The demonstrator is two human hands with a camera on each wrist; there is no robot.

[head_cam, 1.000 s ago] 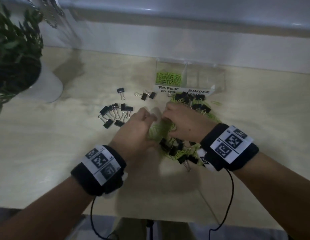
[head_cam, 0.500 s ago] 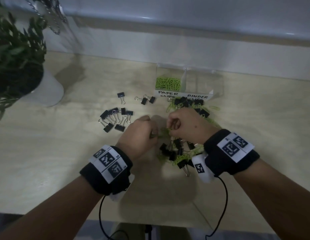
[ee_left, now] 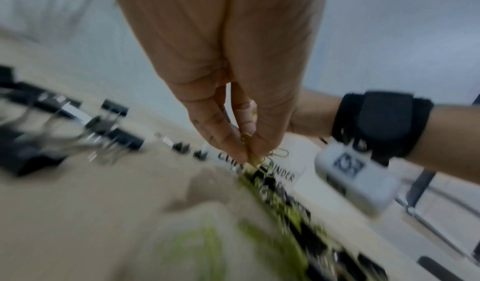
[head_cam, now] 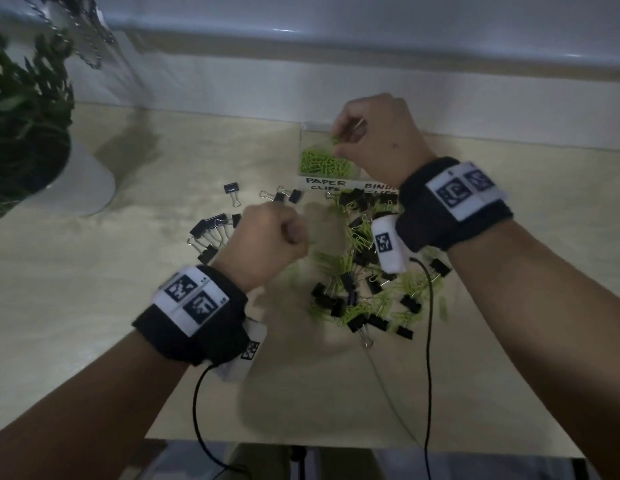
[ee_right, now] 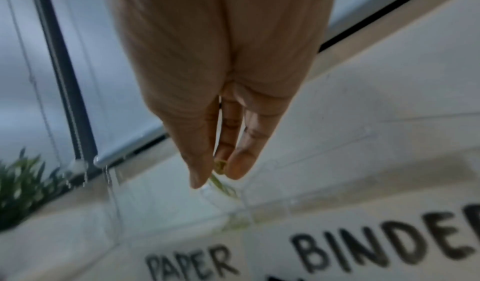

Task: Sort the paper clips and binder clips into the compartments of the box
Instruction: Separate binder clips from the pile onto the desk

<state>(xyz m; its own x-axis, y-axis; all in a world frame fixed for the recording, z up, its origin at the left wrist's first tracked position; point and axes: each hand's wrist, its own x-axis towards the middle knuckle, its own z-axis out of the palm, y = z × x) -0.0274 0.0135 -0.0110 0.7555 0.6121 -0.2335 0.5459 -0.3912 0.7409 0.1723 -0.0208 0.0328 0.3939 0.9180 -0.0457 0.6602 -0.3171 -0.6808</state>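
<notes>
Two hands now apart: right hand (head_cam: 377,133) has risen to 12 o'clock, fingers (ee_right: 197,174) pinching green paper clips (head_cam: 336,140) above the box (head_cam: 312,133)'s paper-clip compartment; left hand (head_cam: 267,244) pinches more above the bench (head_cam: 94,289) pile, so a drop looks imminent

I see bare forearms, each with a black wristband (head_cam: 211,317) carrying white square-coded tags, a white camera block (head_cam: 388,244) under the wrist, and a thin black cable (head_cam: 429,341) trailing down.
</notes>
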